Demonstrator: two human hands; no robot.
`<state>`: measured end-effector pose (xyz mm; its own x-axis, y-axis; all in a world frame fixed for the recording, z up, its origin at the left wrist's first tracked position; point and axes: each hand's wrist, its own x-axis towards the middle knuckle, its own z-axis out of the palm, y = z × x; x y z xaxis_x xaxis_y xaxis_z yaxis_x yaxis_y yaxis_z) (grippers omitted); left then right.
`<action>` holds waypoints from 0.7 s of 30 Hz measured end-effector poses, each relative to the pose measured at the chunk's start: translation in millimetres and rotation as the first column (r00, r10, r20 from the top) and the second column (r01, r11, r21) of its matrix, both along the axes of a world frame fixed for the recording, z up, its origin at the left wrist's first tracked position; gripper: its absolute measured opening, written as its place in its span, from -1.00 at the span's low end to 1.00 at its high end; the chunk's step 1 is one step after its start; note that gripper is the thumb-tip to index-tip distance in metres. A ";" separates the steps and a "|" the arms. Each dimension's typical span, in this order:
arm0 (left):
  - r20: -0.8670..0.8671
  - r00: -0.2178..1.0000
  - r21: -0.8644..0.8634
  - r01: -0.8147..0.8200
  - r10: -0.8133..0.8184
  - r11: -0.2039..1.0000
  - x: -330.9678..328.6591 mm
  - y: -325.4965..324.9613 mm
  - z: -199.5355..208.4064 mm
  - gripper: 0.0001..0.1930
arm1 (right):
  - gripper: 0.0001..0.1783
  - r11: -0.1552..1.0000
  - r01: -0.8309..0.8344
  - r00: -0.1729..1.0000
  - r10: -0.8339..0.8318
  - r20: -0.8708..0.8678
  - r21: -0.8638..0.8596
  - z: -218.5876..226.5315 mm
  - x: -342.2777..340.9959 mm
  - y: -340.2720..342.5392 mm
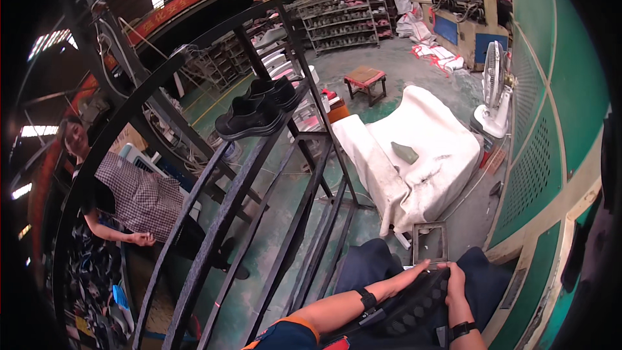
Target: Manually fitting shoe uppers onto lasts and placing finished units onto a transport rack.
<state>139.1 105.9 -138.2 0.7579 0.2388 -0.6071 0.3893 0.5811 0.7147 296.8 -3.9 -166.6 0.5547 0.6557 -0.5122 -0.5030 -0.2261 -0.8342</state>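
Note:
A black shoe (414, 308) lies on its side over my lap, and part of its patterned sole shows. My left hand (409, 277) is closed at the shoe's far end, with its fingertips near its edge. Along the right side of that same end, my right hand (456, 280) is closed on it. Both hands nearly meet there, and some of their fingers are hidden behind the shoe. Just beyond them stands a small metal frame (430, 244). To the left, a pair of black shoes (259, 109) rests on the upper bars of a black metal rack (236, 198).
A white cloth (431, 149) covers something ahead, with a green piece (405, 152) on it. A white fan (494, 91) stands by a green machine panel (528, 136) on the right. Behind the rack is a person in a checkered apron (139, 188). A low stool (365, 80) stands farther off.

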 end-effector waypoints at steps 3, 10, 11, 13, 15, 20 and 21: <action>0.034 0.999 -0.175 0.007 -0.001 0.985 2.9 -0.3 -2.4 -0.22 | -0.63 0.999 -0.037 0.997 0.038 0.074 -0.007 9.2 1.1 4.9; 0.063 0.996 -0.178 -0.054 0.066 0.983 -19.0 9.7 14.6 -0.27 | -0.75 0.921 -0.328 0.874 0.380 0.304 -0.208 60.4 -15.7 41.8; 0.092 0.993 -0.176 -0.061 0.078 0.983 -12.5 5.3 3.1 -0.27 | -0.75 0.940 -0.339 0.922 0.340 0.185 -0.036 62.0 -8.7 37.8; 0.119 0.990 -0.173 -0.058 0.079 0.983 -4.6 1.0 0.4 -0.27 | -0.72 0.934 -0.269 0.958 0.284 -0.034 0.235 55.5 1.7 33.0; 0.065 0.992 -0.104 -0.106 0.113 0.989 -3.6 -1.5 -0.1 -0.27 | -0.72 0.919 -0.337 0.941 0.335 0.048 0.202 48.1 -0.2 35.9; 0.056 0.975 -0.327 -0.187 0.216 0.927 -3.5 13.9 -21.3 -0.16 | -0.71 0.811 -0.523 0.827 0.558 -0.076 0.261 57.3 -2.9 44.9; -0.016 0.951 -0.305 -0.299 0.310 0.904 4.2 14.5 -20.5 -0.17 | -0.71 0.807 -0.516 0.842 0.539 -0.003 0.287 63.4 -6.7 40.0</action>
